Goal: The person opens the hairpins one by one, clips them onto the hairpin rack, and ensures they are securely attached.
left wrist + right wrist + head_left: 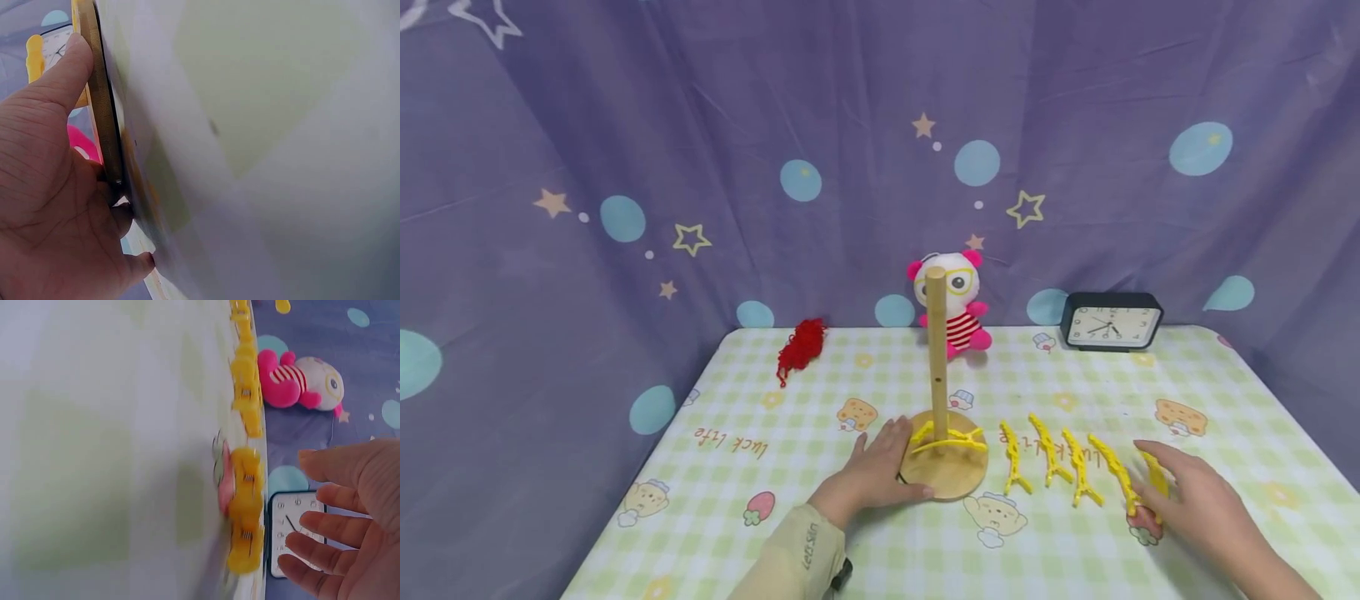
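Here, a wooden stand (937,358) is gripped at the left and near edges of its round base (951,479) by the left hand (876,467). The rim is held between the thumb and the other fingers, which are set well apart from it. The post (937,325) is kept upright, and yellow plastic (951,444) is seen on the base, both in front of and behind the foot of the post; whether it is joined there cannot be told.

To the right of the stand, four yellow strips (1078,467) with forked near ends are laid out in a row on the bench (722,508), which is covered with checked cloth. Farther right, another strip (1156,475) is partly hidden by the right hand (1198,496), whose fingers are spread and loosely bent, with nothing pinched.

A panda toy (964,329) is propped just behind the stand. A black clock (1112,323) is placed behind it to the right, and red yarn (802,344) is bunched behind it to the left.
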Demonstrator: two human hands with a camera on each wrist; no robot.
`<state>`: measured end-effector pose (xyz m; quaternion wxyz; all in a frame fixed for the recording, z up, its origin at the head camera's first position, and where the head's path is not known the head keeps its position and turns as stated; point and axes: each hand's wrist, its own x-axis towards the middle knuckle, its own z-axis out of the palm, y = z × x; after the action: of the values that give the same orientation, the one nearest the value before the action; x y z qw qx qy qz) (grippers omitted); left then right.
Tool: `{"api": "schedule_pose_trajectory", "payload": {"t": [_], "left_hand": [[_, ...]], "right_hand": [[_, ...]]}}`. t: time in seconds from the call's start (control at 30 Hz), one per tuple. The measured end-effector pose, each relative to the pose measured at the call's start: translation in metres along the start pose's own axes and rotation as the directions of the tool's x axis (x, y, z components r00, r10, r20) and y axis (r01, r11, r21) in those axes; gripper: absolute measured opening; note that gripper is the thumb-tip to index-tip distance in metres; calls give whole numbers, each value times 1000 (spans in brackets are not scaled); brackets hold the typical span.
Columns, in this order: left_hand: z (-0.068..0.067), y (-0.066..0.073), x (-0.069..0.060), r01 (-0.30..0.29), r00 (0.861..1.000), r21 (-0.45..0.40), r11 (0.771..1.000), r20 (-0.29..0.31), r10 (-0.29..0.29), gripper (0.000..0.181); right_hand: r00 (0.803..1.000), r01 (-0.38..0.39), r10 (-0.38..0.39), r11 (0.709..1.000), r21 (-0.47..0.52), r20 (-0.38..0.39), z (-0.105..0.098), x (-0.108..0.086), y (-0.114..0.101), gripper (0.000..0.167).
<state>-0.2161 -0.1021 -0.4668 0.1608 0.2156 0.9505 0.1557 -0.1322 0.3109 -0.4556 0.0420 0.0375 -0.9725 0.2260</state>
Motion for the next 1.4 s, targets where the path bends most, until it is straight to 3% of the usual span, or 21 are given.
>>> {"api": "schedule_pose_trajectory", "payload": {"t": [0.13,0.2,0.33,0.5,0.6,0.77,1.03,1.4], "left_hand": [[2,-2,1,9,1000,12,1000,-5,-9,109],[0,-1,0,11,1000,14,1000,-2,-10,109],[-3,1,-2,7,1000,14,1000,5,-7,109],[-3,0,-3,1,1000,6,1000,7,-1,108],[-3,0,-2,-1,1000,-8,1000,10,1,108],[-1,-1,-2,-1,1000,-7,1000,21,1,109],[1,-1,0,-10,1000,-18,1000,11,10,109],[0,0,1,20,999,4,1000,34,-20,109]], "right_hand": [[999,12,-12,1000,-18,-34,0,-6,12,67],[1000,-2,1,1000,-31,-15,0,-7,16,77],[993,-70,77,994,-80,93,0,-6,22,97],[963,-140,172,977,-160,207,2,-5,28,109],[954,-157,195,972,-174,229,4,-6,31,104],[949,-175,211,970,-168,235,6,-9,33,80],[973,-137,165,975,-173,158,10,-16,31,61],[978,-152,165,983,-107,126,1,-10,35,47]]}}
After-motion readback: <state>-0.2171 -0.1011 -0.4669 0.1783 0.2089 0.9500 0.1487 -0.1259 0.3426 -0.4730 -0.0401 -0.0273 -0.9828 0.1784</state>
